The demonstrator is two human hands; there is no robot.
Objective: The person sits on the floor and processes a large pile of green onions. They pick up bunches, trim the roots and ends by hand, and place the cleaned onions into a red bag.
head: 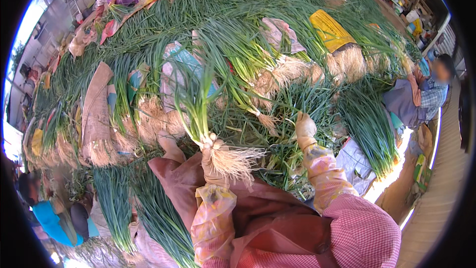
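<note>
Gloved and held upright in front of the brown apron, my left hand (215, 169) is closed around the base of a bunch of green onions (202, 119). White bulbs and long pale roots (236, 160) hang over to its right. My right hand (305, 128), also gloved, is raised to the right, its fingers closed at the end of a long green leaf (275, 102) that stretches up and left. Loose green leaves (282, 156) lie beneath and between my hands. A single onion with roots (267, 119) lies just left of my right hand.
Heaps of green onions (178, 11) spread ahead, some under sacking (97, 100) and a yellow sack (331, 31). Trimmed bundles lie at right (368, 126) and lower left (111, 204). One co-worker sits at right (431, 89), another at lower left (55, 219); more people are farther back.
</note>
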